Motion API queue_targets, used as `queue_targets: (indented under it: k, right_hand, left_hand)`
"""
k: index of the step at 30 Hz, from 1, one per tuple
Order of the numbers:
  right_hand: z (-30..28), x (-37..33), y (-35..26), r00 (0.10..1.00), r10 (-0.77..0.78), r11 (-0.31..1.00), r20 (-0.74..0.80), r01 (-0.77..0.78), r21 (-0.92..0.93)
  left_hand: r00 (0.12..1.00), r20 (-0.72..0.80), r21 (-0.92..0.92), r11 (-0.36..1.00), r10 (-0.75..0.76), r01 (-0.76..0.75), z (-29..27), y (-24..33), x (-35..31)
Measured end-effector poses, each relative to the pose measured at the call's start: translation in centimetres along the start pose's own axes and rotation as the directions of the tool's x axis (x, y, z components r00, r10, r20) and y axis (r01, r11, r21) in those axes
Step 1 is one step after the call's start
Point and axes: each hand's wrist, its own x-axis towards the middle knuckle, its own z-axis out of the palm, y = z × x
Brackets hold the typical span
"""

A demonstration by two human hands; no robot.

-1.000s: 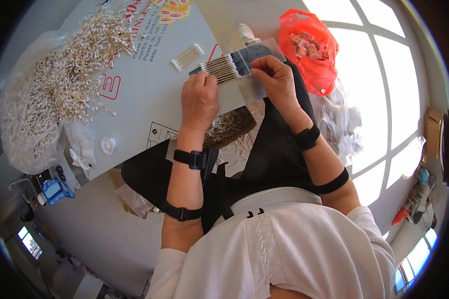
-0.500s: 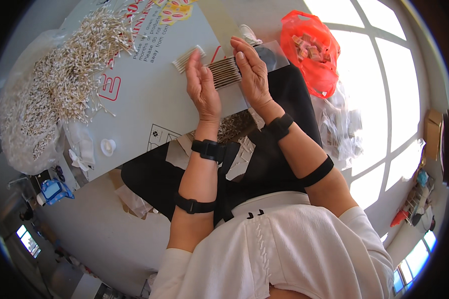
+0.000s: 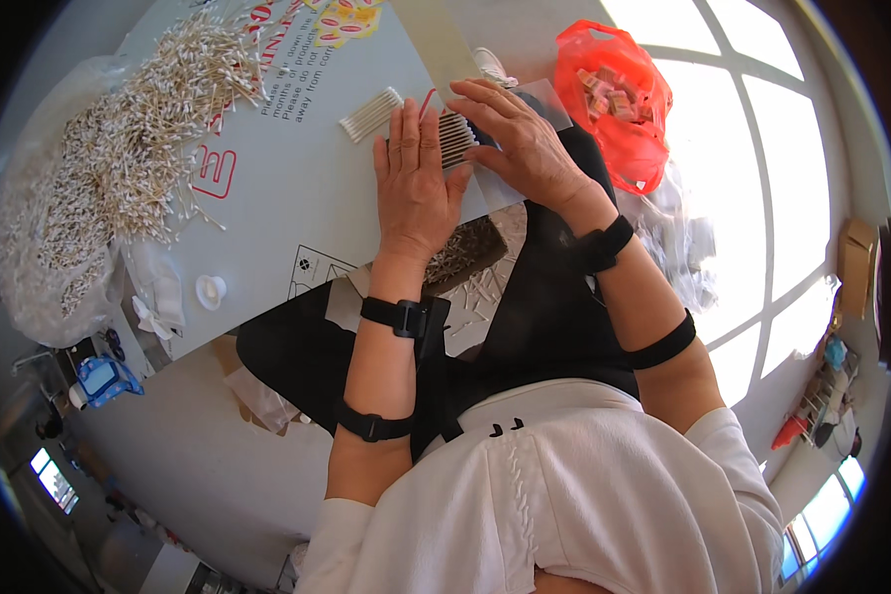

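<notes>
A neat row of cotton swabs (image 3: 455, 139) lies side by side on the grey table. My left hand (image 3: 416, 188) rests palm down over its left part, fingers straight, hiding those swab ends. At the row's right end is my right hand (image 3: 535, 148), fingers stretched and apart, thumb close to the swab tips. Beyond my left fingertips lies a smaller row of swabs (image 3: 371, 115). A clear plastic sheet or bag (image 3: 554, 102) shows behind my right hand, partly covered by it. I cannot tell whether my right thumb touches the swabs.
A large heap of loose swabs (image 3: 134, 148) spills from a clear bag at the left. Near it stands a small white round piece (image 3: 211, 291). Below the table edge, an open box (image 3: 475, 252) holds swabs. A red plastic bag (image 3: 614, 109) with small packs sits at the right.
My left hand has turned from on edge to palm down, covering the row's left part. My right hand has tilted over and moved slightly right, its fingers more spread.
</notes>
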Motion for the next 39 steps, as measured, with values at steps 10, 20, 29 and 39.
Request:
queue_targets:
  k: [10,20,29,39]
  right_hand:
    - [0.9,-1.1,2.6,0.953,-0.245,0.889,0.177,0.294,-0.352]
    - [-0.2,-1.1,1.3,0.957,0.124,0.969,-0.262,-0.173,-0.174]
    - [1.0,2.7,-3.5,0.93,0.265,0.721,0.257,-0.014,-0.693]
    - [2.7,5.1,-4.0,0.832,0.466,0.616,0.299,-0.063,-0.785]
  left_hand:
    - [0.976,0.213,0.213,0.977,-0.033,-0.013,0.1,1.1,-0.7]
    - [0.977,0.207,0.206,0.978,-0.045,0.002,0.4,1.1,-0.8]
    - [0.991,0.133,0.234,0.972,-0.01,-0.022,1.0,0.6,-1.0]
    - [0.99,0.141,0.215,0.977,-0.018,-0.013,1.3,0.4,-1.1]
